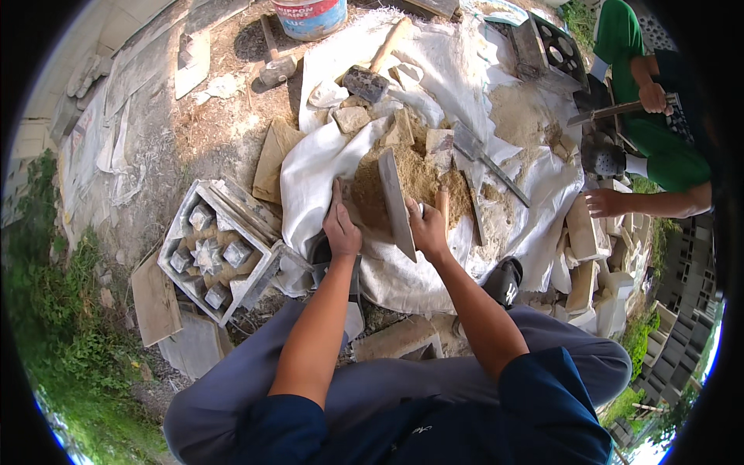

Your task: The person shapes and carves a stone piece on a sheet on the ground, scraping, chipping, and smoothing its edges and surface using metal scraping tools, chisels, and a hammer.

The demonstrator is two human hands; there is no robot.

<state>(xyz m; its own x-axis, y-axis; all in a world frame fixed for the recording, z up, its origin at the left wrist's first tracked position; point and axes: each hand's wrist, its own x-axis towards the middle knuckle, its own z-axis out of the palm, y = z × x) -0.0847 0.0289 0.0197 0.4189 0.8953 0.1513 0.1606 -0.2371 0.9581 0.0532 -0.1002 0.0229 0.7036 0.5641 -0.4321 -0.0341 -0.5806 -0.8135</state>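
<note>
A thin grey slab [397,205] stands on edge, tilted, over a heap of tan sand [364,190] on white sacking. My right hand [428,231] grips its right side, the thumb near its face. A tan, rod-like piece [442,201] shows beside those fingers; whether I hold it too I cannot tell. To the slab's left is my left hand [341,229], its fingers stretched forward at the edge of the sand, apart from the slab. Beyond the sand are squared stone pieces [399,130] and a long metal bar [502,180].
A carved geometric stone panel [208,256] lies at left. Two mallets, one black-headed [366,84] and one wooden-handled [277,71], lie ahead near a paint bucket [311,17]. At right, another person's hand [606,203] rests near stacked stone blocks [581,229]; their other hand holds a long tool [612,112].
</note>
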